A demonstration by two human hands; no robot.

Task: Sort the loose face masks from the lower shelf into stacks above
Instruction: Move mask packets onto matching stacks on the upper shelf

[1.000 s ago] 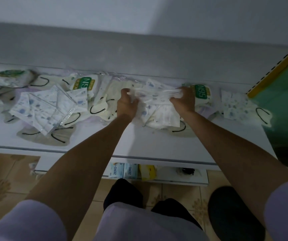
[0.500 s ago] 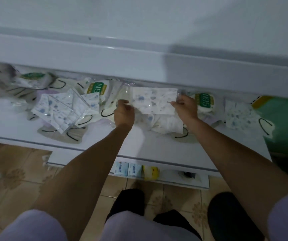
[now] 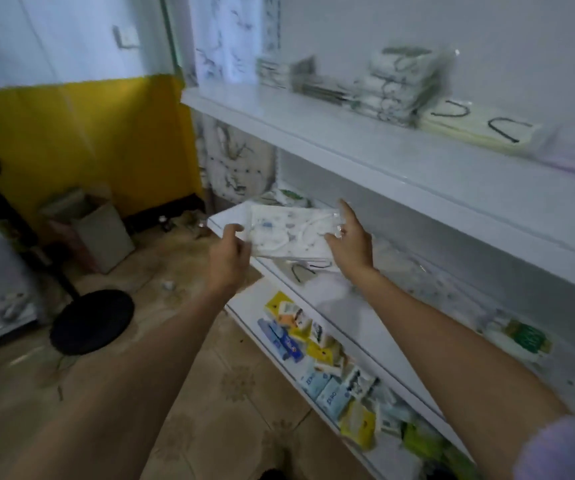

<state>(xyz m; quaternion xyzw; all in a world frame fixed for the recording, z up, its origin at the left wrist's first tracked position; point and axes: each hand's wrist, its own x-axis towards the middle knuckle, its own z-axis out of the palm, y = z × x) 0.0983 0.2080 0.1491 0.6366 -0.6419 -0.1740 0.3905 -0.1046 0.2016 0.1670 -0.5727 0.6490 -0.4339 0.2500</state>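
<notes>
- You are lifting the patterned mask pack (image 3: pixel 289 233) clear of the lower shelf (image 3: pixel 345 299), where it was lying low a second ago; it is now hanging in the air just in front.
- Your left grip (image 3: pixel 229 252) is curling round its left edge.
- Your right grip (image 3: pixel 350 245) is pinching its right edge, forefinger pointing up.
- Stacks (image 3: pixel 400 88) are sitting on the upper shelf (image 3: pixel 314 131), above right.

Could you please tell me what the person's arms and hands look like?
Both forearms are bare. The left grip and right grip are ungloved hands, with no ring, watch or bracelet visible. A pale lilac sleeve covers the right upper arm; the left sleeve is out of view.
</notes>
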